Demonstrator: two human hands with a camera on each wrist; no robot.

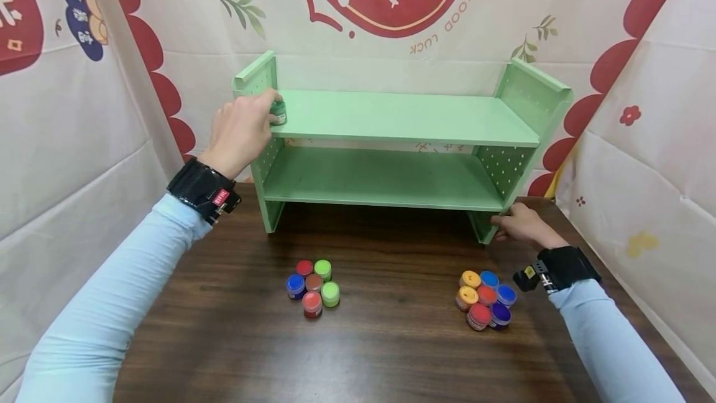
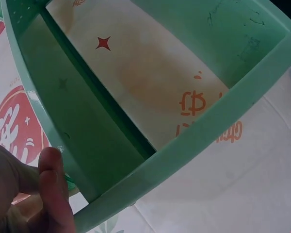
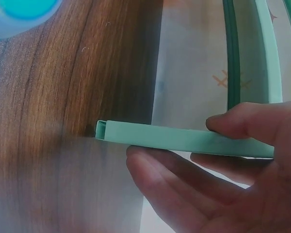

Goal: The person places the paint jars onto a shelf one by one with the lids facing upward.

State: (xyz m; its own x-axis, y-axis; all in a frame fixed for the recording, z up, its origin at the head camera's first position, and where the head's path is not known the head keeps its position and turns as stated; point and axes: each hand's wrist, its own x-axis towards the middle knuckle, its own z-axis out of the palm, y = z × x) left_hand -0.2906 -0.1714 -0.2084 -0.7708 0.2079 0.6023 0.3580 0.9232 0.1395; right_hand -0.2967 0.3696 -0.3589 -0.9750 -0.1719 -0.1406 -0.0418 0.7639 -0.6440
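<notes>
A light green two-tier shelf rack [image 1: 386,118] stands on the brown table [image 1: 391,353]. At the left end of its upper tier, my left hand [image 1: 243,129] pinches a small jar with a dark green lid [image 1: 278,113]. Fingers and thumb cover part of that jar, and the left wrist view shows little of it. My right hand [image 1: 523,226] grips the lower front edge of the rack's right side panel [image 3: 184,138]. The right wrist view has the thumb on one face of the panel and fingers on the other.
Small jars with red, blue, brown and light green lids [image 1: 314,283] cluster left of centre on the table. Another cluster, with yellow, red and blue lids [image 1: 487,295], sits near the right forearm. Printed white cloth [image 1: 380,67] hangs behind and at both sides.
</notes>
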